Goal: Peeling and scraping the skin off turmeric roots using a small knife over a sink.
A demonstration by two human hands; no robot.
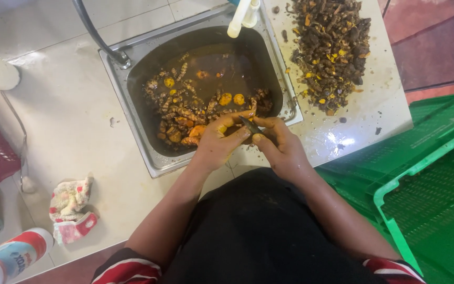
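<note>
1. My left hand (217, 142) is closed around a piece of turmeric root (222, 128), yellow where the skin is off.
2. My right hand (282, 147) grips a small knife (250, 125), its blade touching the root; both hands meet over the near rim of the steel sink (148, 152).
3. Just beyond my hands, more roots (185, 113) soak in brown water.
4. Beyond my right hand lies a heap of peelings (332, 47), I think.
5. A green crate (432, 194) sits to my right, a crumpled cloth (72, 208) to my left.
</note>
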